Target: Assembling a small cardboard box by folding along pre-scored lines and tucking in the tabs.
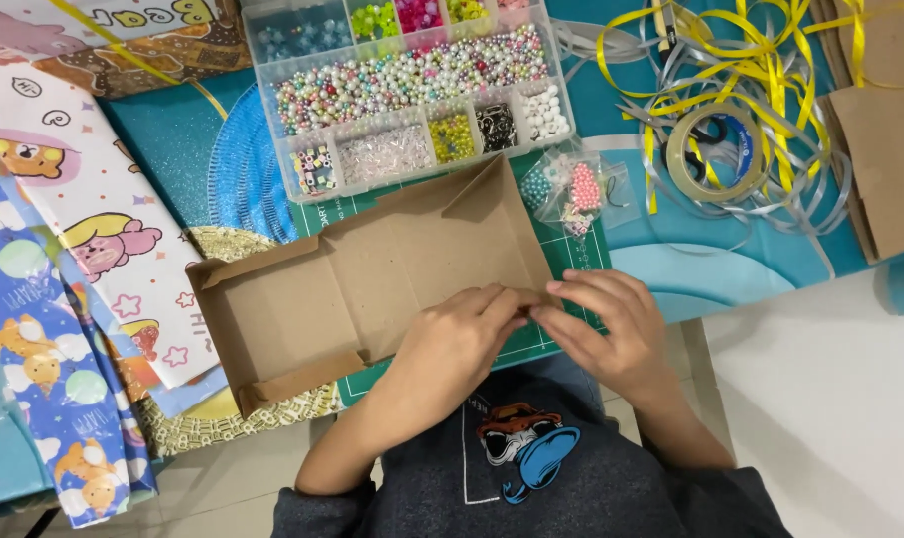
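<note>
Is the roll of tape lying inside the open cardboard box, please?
No, the roll of tape lies among the yellow and silver ribbons, apart from the cardboard box whose near edge both hands pinch.

A pale tiled floor (830,399) lies beside the cluttered blue table (671,264).

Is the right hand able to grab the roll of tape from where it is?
Probably yes: the right hand is at the cardboard box edge; the tape roll lies unblocked among loose ribbons.
</note>
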